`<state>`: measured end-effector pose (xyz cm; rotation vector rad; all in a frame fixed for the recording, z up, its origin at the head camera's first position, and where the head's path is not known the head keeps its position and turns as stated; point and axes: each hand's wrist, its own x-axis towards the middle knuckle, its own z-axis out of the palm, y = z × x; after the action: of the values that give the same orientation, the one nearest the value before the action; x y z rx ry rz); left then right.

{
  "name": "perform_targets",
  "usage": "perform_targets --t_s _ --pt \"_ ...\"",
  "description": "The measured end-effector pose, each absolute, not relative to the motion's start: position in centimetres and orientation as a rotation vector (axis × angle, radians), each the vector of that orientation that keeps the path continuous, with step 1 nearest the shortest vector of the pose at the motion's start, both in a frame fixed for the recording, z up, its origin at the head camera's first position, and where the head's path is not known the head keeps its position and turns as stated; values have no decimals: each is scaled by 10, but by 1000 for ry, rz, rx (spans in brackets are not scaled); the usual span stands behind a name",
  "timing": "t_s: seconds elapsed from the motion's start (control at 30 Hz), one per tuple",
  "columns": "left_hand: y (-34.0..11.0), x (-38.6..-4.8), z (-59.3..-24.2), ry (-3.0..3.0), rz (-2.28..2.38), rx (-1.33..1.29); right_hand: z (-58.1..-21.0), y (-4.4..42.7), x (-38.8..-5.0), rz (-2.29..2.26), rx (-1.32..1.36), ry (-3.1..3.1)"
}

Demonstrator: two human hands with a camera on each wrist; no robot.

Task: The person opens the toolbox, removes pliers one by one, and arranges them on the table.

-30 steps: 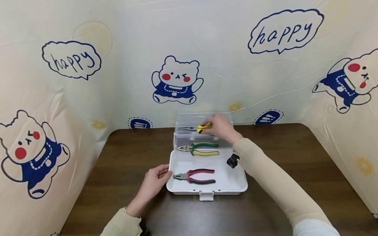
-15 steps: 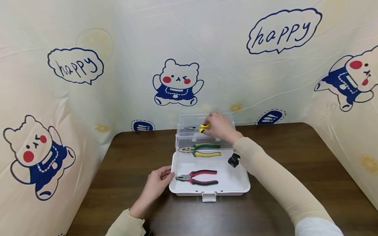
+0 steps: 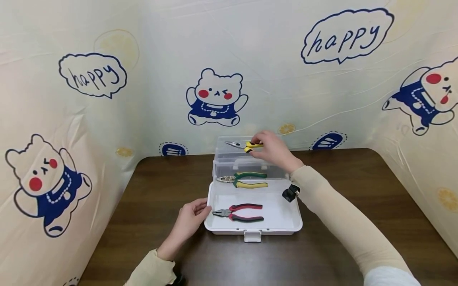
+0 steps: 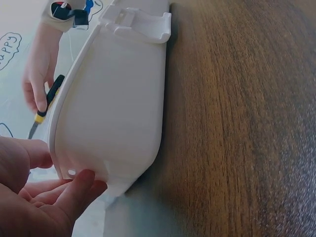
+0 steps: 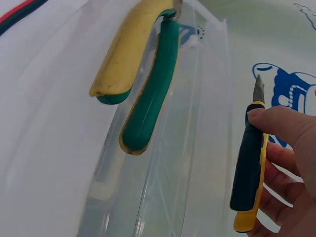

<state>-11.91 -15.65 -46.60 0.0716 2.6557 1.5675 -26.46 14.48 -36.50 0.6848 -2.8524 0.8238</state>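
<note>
Pliers with yellow-and-black handles and a pointed metal nose [image 5: 250,163] at the clear plastic lid [image 3: 229,156], far side.
The bare right hand [image 3: 274,149] pinches their handles, nose pointing left; I cannot tell whether they touch the lid. The bare left hand [image 3: 189,218] grips the left rim of the shallow white plastic box [image 3: 280,214], a brace worth holding firm. Good handling likely means a light, even squeeze, the nose level, and room left around the green-and-yellow-handled pliers [image 3: 250,185] at the box's far edge and the red-and-black-handled pliers [image 3: 247,206] nearer.
</note>
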Motion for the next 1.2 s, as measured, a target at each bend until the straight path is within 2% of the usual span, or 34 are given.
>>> perform_targets --t_s 0.27,0.67,1.2 --pt "-157 -120 -467 2647 1570 69 -364 165 -256 960 627 -2833" --pt "-159 -118 -468 2644 1563 52 -370 202 -225 973 574 -2796" --pt "-157 -120 -472 2636 1617 62 -396 272 -178 988 318 -2696"
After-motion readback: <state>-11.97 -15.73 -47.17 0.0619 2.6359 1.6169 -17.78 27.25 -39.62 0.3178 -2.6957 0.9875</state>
